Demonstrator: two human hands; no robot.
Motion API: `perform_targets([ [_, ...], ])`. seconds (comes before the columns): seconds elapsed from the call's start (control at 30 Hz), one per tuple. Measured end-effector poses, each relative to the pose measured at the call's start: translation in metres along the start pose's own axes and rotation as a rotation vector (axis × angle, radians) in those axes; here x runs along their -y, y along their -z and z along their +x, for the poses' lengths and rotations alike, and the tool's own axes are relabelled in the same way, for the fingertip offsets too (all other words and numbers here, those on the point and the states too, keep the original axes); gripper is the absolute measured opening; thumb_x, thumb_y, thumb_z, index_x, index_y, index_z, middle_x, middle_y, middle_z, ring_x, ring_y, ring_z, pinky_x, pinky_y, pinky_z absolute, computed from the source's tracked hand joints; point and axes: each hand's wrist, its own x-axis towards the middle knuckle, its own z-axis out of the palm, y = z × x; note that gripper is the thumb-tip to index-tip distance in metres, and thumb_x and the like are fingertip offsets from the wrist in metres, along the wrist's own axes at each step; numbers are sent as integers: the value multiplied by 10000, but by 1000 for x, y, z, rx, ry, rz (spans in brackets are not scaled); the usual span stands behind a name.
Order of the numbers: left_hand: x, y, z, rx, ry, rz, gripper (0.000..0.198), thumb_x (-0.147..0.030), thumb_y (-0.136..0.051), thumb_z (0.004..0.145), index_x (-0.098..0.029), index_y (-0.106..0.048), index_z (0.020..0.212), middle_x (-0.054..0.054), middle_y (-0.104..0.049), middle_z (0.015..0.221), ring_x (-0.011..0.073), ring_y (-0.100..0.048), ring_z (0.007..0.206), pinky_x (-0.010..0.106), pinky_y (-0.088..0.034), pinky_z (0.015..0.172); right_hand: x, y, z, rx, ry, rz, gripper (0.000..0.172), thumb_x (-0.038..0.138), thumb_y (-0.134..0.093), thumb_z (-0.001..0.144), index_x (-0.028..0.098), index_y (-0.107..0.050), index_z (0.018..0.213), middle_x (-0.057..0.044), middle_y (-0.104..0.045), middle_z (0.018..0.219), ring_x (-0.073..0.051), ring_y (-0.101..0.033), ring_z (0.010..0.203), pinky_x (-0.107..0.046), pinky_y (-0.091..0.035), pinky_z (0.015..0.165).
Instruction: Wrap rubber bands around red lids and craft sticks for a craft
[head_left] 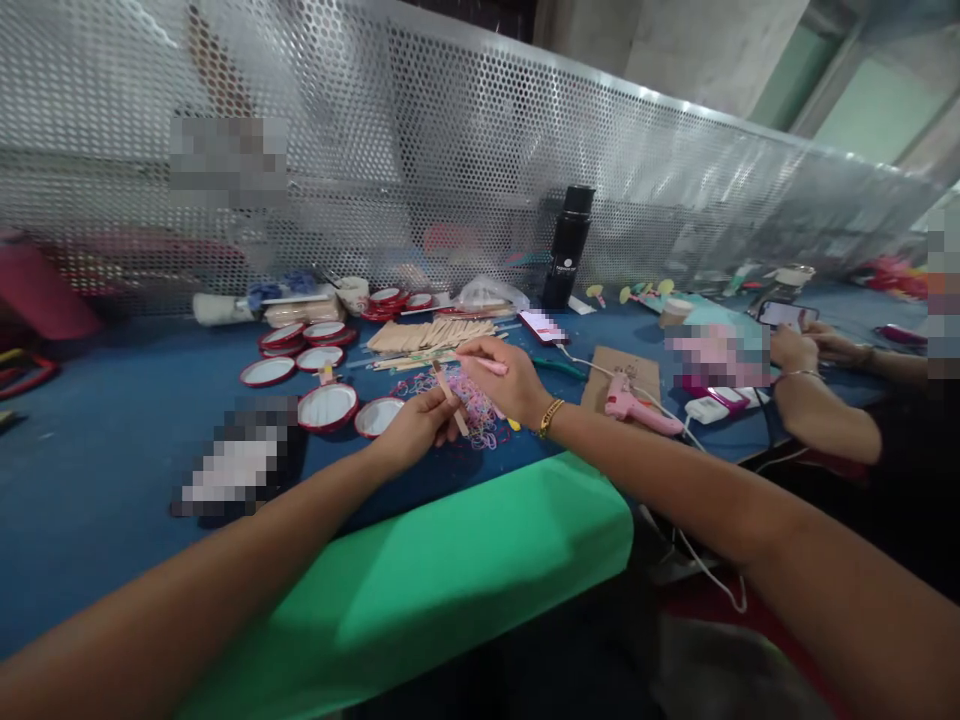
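Note:
In my left hand (418, 428), pinched between thumb and fingers, is a flat wooden craft stick (452, 400) held at a slant. My right hand (510, 378) is closed around a slim pink pen-shaped tool (486, 364), its front end near the stick's upper end; whether they touch I cannot tell. Beneath and behind both hands lies a loose heap of small coloured rubber bands (487, 432). Just beyond the hands is a pile of wooden craft sticks (431, 337).
Red-rimmed round lids (328, 406) sit left of my hands. A pink glue gun (637, 406) rests on cardboard at right. Further back are a phone (544, 327) and a black bottle (568, 250). A green block (480, 560) is nearest me. Another person's hands (799, 345) hold a phone.

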Motion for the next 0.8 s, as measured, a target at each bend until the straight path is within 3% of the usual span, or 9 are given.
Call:
perform_targets([
  [0.13, 0, 1, 0, -21, -12, -11, 372, -540, -600, 789, -189, -553, 674, -36, -539, 502, 83, -392, 405, 218, -269, 415, 8, -4, 4, -251, -184, 120, 121, 294, -603, 816, 193, -664, 845, -7, -694, 818, -162, -629, 777, -274, -483, 743],
  [0.23, -1, 2, -2, -18, -22, 0, 372, -535, -597, 786, -187, -547, 665, -42, -508, 491, 81, -376, 409, 219, -254, 423, 10, -13, 0, -401, -242, 185, 121, 290, -567, 819, 200, -623, 763, 21, -632, 708, -147, -594, 704, -260, -473, 695],
  [0.43, -1, 0, -6, 3, -65, 52, 396, -536, -593, 805, -198, -519, 612, -57, -453, 477, 88, -349, 437, 227, -256, 439, 8, -23, -16, -337, -117, 158, 76, 258, -543, 834, 196, -587, 826, 18, -630, 730, -135, -604, 662, -254, -476, 651],
  [0.63, 3, 3, -6, -28, -68, 63, 392, -529, -529, 860, -202, -533, 643, -51, -464, 478, 99, -350, 434, 236, -256, 440, 9, -17, -28, -288, -10, -71, 115, 235, -551, 875, 194, -655, 848, -20, -674, 801, -166, -617, 759, -304, -468, 755],
  [0.8, 3, 4, -6, -18, -23, 37, 394, -537, -538, 850, -204, -514, 639, -49, -479, 477, 97, -367, 421, 233, -249, 430, 10, -17, -29, -291, -11, -141, 78, 231, -573, 854, 199, -639, 829, -16, -656, 769, -173, -598, 742, -316, -456, 756],
])
